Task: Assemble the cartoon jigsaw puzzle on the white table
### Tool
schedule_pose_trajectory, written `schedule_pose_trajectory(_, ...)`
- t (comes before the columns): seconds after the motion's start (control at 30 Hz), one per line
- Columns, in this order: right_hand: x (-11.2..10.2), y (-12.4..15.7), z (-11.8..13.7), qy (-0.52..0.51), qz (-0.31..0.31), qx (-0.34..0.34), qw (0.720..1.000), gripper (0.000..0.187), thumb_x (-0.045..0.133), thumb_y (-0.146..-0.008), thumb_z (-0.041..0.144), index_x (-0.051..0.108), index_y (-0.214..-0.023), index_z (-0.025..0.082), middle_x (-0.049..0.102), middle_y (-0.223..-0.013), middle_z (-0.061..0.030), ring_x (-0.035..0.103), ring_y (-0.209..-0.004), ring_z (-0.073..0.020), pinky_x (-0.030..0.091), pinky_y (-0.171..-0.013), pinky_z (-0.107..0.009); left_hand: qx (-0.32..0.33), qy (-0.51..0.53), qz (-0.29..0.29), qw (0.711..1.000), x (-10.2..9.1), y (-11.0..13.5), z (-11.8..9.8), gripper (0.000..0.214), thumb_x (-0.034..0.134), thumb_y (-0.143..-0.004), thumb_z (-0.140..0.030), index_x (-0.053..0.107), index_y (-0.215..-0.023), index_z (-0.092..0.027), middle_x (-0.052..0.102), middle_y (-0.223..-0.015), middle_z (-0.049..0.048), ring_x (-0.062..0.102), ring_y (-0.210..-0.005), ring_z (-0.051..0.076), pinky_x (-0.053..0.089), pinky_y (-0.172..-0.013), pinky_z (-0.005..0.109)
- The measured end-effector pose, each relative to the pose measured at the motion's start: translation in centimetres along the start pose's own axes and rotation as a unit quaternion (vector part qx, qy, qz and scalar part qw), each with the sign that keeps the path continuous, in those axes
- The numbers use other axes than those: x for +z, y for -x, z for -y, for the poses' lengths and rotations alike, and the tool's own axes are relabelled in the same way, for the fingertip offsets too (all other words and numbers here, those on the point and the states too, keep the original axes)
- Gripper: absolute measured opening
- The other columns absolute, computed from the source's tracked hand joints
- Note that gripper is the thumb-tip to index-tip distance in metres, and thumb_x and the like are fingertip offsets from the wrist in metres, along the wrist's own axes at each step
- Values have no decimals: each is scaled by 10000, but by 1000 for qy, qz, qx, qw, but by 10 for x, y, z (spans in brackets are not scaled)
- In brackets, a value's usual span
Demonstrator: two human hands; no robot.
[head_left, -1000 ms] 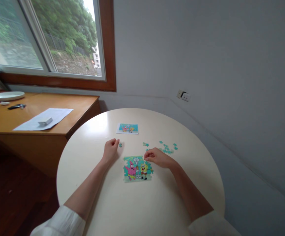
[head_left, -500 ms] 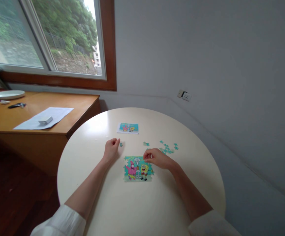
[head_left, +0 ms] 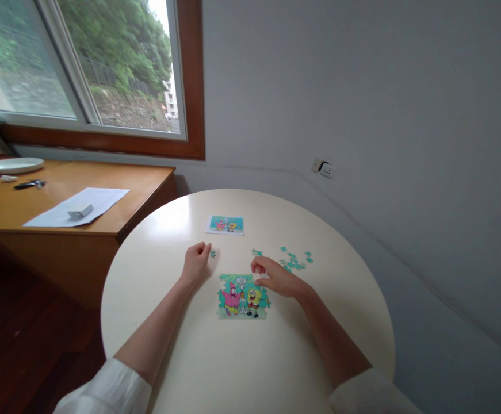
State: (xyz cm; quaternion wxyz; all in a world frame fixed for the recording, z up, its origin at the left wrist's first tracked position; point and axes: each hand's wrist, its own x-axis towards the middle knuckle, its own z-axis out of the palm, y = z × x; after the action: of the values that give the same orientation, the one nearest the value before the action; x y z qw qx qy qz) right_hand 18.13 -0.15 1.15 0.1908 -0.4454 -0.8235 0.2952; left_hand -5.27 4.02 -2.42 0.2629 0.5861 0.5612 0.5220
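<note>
A partly assembled jigsaw puzzle (head_left: 232, 296) with pink and yellow cartoon figures lies flat on the round table. Over its upper right edge is my right hand (head_left: 276, 276), its thumb and forefinger apart with nothing seen between them. My left hand (head_left: 196, 260) is curled closed, resting up and left of the puzzle; what its fingers hold, if anything, is hidden. A small teal puzzle piece (head_left: 213, 253) shows right beside the left fingertips. Beyond my right hand lie a few joined or touching pieces (head_left: 256, 252) and a scatter of loose teal pieces (head_left: 292, 261).
A printed picture card (head_left: 226, 225) of the same scene lies farther back on the white round table (head_left: 155, 241). To the left, a wooden desk (head_left: 146, 190) holds paper, a small white box (head_left: 80, 211) and a white plate (head_left: 15, 165). A wall borders the table's far right.
My right thumb and forefinger, close together over the puzzle's top edge before, have parted, and the fingers have lifted slightly away. My left hand has stayed in place.
</note>
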Motion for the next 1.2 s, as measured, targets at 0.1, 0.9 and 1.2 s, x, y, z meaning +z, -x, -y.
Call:
schedule_pose_trajectory(0.1,0,1,0,-27,3,7,1000,168,575,-635,127,486,-765,187,446,-743,25,418,-704,-114,337,-645,-231,-3,1,1,1000,0,0,-1,371,437,-715,-373,219,-475,-193,193,-477,-63,207,-486,71,195,-481,220)
schedule_pose_trajectory(0.9,0,-3,-66,-63,-496,122,857,336,545,-675,449,347,-537,216,278,-401,101,274,-391,-73,246,-428,-219,59,-149,-12,987,-6,13,-15,350,376,-775,-357,263,-491,-186,251,-449,-56,243,-456,81,213,-480,225)
schedule_pose_trajectory(1.2,-7,2,-65,-67,-551,123,822,434,431,-750,484,180,-507,226,180,-477,77,211,-470,-85,221,-462,-232,166,-330,235,899,20,84,-85,356,285,-851,-342,575,-994,-192,588,-1059,105,537,-958,200,389,-837,326)
